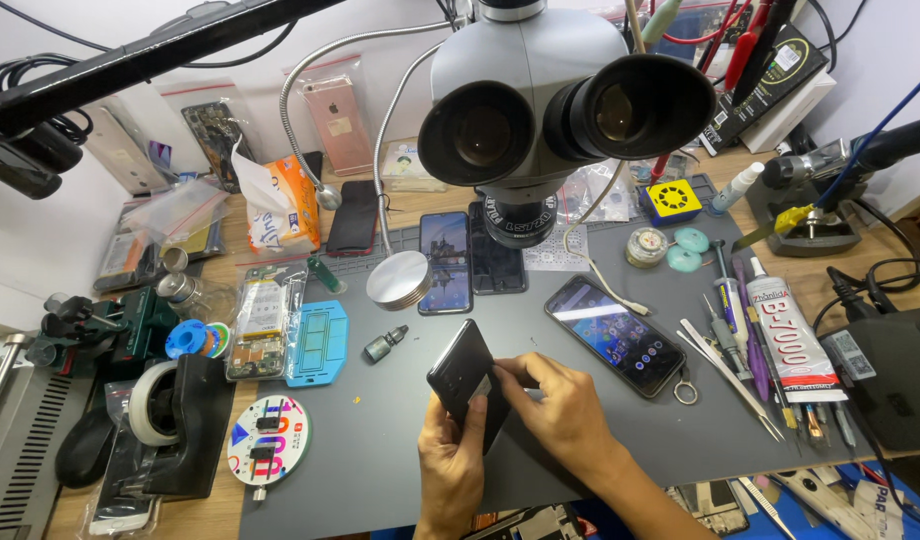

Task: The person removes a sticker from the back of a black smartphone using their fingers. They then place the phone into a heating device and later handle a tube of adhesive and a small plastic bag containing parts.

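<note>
My left hand (450, 462) grips a dark smartphone (464, 372) from below and tilts it up above the grey work mat (380, 440). My right hand (558, 410) reaches in from the right, its fingertips pinched on the phone's lower right edge near a small pale patch. Another smartphone with a lit screen (616, 335) lies flat on the mat just right of my hands. Above them hangs a grey stereo microscope (550, 90).
Two phones (446, 262) lie under the microscope beside a round metal disc (399, 280). A glue tube (790, 335), tweezers and screwdrivers (728, 320) sit at the right. A tape dispenser (170, 410), a small dropper bottle (384, 344) and a blue frame (320, 342) are at the left.
</note>
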